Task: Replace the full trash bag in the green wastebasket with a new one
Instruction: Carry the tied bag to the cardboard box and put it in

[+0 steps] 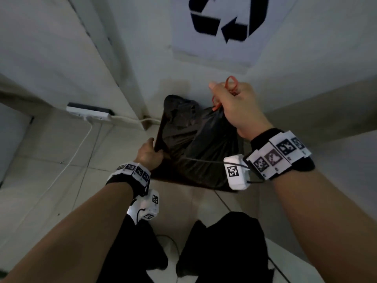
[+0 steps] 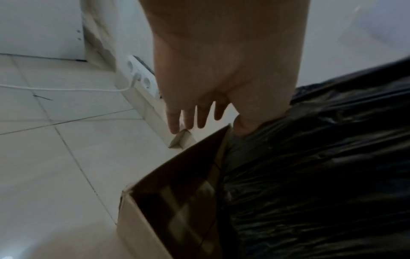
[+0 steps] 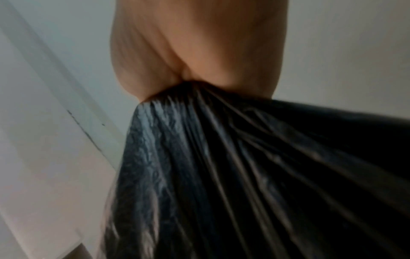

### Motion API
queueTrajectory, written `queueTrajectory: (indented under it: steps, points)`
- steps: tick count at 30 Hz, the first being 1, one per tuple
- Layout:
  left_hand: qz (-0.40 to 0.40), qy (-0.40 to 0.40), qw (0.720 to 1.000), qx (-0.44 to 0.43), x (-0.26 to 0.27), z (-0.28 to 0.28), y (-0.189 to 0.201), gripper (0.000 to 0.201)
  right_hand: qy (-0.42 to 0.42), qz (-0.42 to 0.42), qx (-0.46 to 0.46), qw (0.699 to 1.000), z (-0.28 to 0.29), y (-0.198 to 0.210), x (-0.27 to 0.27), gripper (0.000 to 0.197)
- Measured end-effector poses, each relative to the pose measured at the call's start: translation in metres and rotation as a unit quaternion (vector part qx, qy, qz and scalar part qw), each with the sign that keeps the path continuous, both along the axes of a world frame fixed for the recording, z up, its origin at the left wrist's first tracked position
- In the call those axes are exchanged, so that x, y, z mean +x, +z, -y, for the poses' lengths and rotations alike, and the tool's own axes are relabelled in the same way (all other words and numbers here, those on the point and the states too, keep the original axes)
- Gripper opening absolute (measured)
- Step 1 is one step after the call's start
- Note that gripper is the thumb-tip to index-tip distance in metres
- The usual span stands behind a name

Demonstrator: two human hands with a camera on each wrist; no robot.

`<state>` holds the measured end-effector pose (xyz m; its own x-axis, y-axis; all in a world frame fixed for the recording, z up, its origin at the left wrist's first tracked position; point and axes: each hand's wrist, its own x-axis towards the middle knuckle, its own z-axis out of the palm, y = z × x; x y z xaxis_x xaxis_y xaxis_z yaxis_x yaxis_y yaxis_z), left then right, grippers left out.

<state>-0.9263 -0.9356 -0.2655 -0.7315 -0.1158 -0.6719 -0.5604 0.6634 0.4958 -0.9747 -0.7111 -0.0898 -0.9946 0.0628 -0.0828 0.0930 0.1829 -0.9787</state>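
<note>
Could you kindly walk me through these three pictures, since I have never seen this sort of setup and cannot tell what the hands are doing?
No machine here: a person wears cameras on the head and on both wrists, strapped on with patterned marker bands. The head view looks down at both arms. The right hand grips the gathered neck of a black trash bag by its red drawstring. The left hand holds the rim of the container the bag sits in; it looks like a cardboard box, not clearly green. The left wrist view shows that hand at the box corner, fingers outside. The right wrist view shows the bag bunched under the fist. A white power strip lies on the tiled floor by the wall.
</note>
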Motion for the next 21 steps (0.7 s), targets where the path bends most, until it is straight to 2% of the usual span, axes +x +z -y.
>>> queueTrajectory:
  steps: [3, 5, 6, 8, 9, 10, 12, 13, 14, 18, 21]
  points:
    - [-0.011, -0.028, 1.0, -0.002, -0.019, -0.004, -0.056, 0.088, -0.026, 0.023, -0.084, 0.996, 0.007, -0.07, -0.02, 0.038]
    - [-0.011, -0.032, 0.999, 0.005, -0.029, -0.004, -0.08, 0.093, -0.055, 0.068, -0.158, 0.984, 0.012, -0.12, -0.037, 0.021]
    - [-0.007, -0.034, 0.999, 0.005, -0.032, -0.004, -0.082, 0.093, -0.059, 0.077, -0.149, 0.984, 0.013, -0.14, -0.045, 0.015]
    - [-0.012, -0.049, 0.999, -0.003, -0.026, -0.009, -0.1, 0.094, -0.017, 0.083, 0.018, 0.996, 0.01, -0.193, -0.052, 0.014]
    - [-0.024, -0.059, 0.998, -0.015, -0.024, -0.012, -0.107, 0.096, 0.034, 0.1, 0.133, 0.986, 0.007, -0.213, -0.051, 0.013]
    - [-0.039, -0.067, 0.997, -0.029, -0.02, -0.015, -0.112, 0.099, 0.078, 0.127, 0.251, 0.956, 0.002, -0.236, -0.049, 0.013]
    - [-0.065, -0.076, 0.994, -0.046, -0.016, -0.018, -0.117, 0.105, 0.106, 0.182, 0.455, 0.865, -0.009, -0.275, -0.044, 0.018]
    - [-0.07, -0.074, 0.994, -0.046, -0.017, -0.018, -0.121, 0.106, 0.109, 0.206, 0.495, 0.837, -0.01, -0.289, -0.042, 0.021]
    - [-0.07, -0.072, 0.994, -0.042, -0.018, -0.017, -0.124, 0.107, 0.115, 0.223, 0.503, 0.827, -0.01, -0.304, -0.043, 0.023]
    - [-0.069, -0.078, 0.993, -0.056, -0.021, -0.016, -0.128, 0.11, 0.135, 0.273, 0.48, 0.823, 0.005, -0.337, -0.047, 0.024]
    - [-0.059, -0.086, 0.993, -0.054, -0.021, -0.016, -0.126, 0.111, 0.141, 0.296, 0.454, 0.829, 0.013, -0.33, -0.046, 0.034]
